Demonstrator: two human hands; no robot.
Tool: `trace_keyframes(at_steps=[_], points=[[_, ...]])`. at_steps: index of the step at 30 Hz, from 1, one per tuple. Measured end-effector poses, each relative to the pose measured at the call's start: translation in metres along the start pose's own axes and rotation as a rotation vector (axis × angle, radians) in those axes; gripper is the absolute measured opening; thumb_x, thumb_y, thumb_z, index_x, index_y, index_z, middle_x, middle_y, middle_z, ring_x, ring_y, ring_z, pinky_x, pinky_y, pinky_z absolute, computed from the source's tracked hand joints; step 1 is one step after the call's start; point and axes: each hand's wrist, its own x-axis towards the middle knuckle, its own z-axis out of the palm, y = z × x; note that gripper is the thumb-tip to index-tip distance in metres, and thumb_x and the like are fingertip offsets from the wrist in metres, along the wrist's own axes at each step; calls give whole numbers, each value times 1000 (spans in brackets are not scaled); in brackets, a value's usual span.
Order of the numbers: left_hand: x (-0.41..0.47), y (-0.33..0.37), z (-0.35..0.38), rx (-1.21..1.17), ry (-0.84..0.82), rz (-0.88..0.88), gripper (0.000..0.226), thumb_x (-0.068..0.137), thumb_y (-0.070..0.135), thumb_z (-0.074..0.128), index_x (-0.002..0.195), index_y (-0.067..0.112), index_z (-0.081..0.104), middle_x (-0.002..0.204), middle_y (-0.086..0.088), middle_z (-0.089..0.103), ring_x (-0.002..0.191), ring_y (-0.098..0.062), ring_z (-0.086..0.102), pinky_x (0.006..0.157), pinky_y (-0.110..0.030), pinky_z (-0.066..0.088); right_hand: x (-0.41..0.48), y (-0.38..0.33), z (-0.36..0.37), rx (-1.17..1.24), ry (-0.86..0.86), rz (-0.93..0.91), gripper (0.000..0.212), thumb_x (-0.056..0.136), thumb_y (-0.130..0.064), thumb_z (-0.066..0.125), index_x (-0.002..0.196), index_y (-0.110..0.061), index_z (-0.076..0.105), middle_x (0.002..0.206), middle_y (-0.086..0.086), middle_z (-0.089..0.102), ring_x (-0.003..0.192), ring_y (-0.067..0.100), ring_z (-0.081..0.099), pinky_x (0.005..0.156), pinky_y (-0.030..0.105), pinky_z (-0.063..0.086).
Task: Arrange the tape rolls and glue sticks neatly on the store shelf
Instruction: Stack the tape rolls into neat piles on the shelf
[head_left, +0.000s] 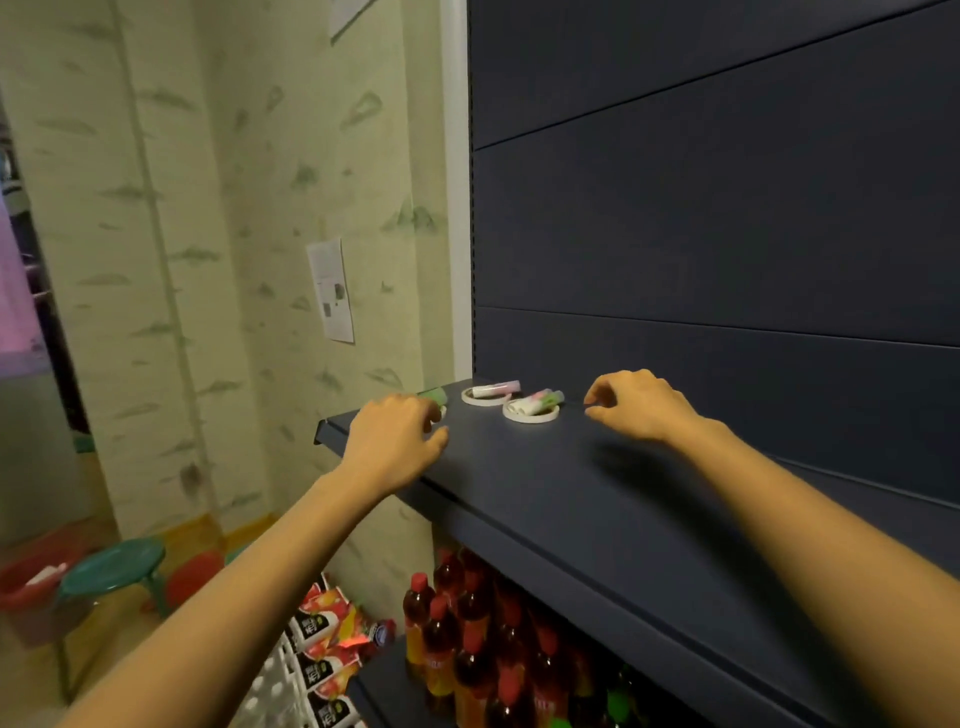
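On the dark blue shelf (597, 483), a white tape roll (477, 400) lies flat with a pink glue stick (497, 387) across it. Just right of it, a second tape roll (540, 417) carries two more glue sticks (540, 399). My left hand (395, 436) hovers at the shelf's left end, fingers curled down over a sliver of a third white tape roll (443, 412). A green glue stick (434, 396) shows just beyond its fingertips. Whether the hand holds either is hidden. My right hand (634, 405) hangs over the shelf to the right of the rolls, fingers loosely curled and holding nothing.
The shelf's dark back panel (727, 234) rises behind the items. Red-capped drink bottles (467, 639) and snack packs (332, 639) fill the shelf below. A wallpapered wall (260, 260) stands to the left, and a green stool (111, 569) sits on the floor.
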Motion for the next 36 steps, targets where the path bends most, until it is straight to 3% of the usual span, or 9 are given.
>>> trace_keyframes(at_steps=[13, 16, 19, 24, 28, 31, 33, 36], points=[[126, -45, 94, -119, -106, 179, 28, 90, 32, 51, 107, 15, 65, 104, -6, 67, 95, -25, 60, 82, -37, 50, 137, -6, 80, 128, -8, 314, 44, 95, -41, 47, 123, -9, 50, 125, 13, 54, 111, 30, 53, 89, 39, 45], [156, -62, 109, -158, -98, 245, 27, 90, 33, 51, 106, 16, 65, 103, -5, 67, 92, -22, 59, 76, -32, 48, 165, -9, 94, 117, 0, 417, 52, 93, -47, 47, 129, -9, 45, 130, 13, 51, 116, 32, 51, 85, 37, 43], [183, -78, 121, -176, -95, 341, 26, 90, 34, 51, 106, 19, 65, 103, -1, 67, 93, -18, 58, 70, -25, 39, 185, -11, 105, 58, -28, 515, 50, 92, -51, 47, 122, -11, 52, 124, 10, 55, 110, 28, 55, 79, 34, 43], [222, -82, 137, -230, -155, 445, 31, 90, 42, 49, 99, 17, 66, 98, -1, 68, 93, -19, 59, 73, -28, 43, 204, -12, 107, 167, -47, 701, 50, 81, -53, 62, 111, -13, 60, 108, 6, 59, 99, 23, 56, 76, 32, 44], [243, -64, 154, -236, -241, 496, 33, 92, 46, 48, 95, 18, 66, 95, -1, 70, 88, -21, 63, 70, -30, 45, 208, -14, 116, 246, 64, 817, 44, 79, -51, 64, 105, -16, 59, 104, 4, 60, 101, 23, 59, 77, 32, 46], [254, -49, 166, -239, -319, 534, 29, 91, 39, 50, 96, 15, 66, 97, -3, 69, 88, -22, 63, 74, -33, 50, 206, -12, 114, 373, 216, 818, 21, 84, -39, 62, 85, -18, 57, 98, 5, 61, 97, 23, 61, 83, 34, 51], [259, -37, 173, -234, -385, 554, 32, 92, 40, 49, 88, 13, 65, 90, -4, 67, 84, -22, 62, 71, -33, 48, 199, -9, 105, 536, 335, 788, 14, 84, -27, 64, 76, -19, 55, 93, 5, 63, 88, 21, 64, 83, 35, 55], [264, -16, 185, -208, -470, 562, 42, 93, 49, 41, 75, 13, 55, 87, -7, 63, 82, -24, 58, 69, -32, 41, 178, -6, 88, 724, 505, 746, 13, 79, -17, 68, 79, -17, 55, 85, 6, 66, 74, 21, 68, 78, 36, 58]])
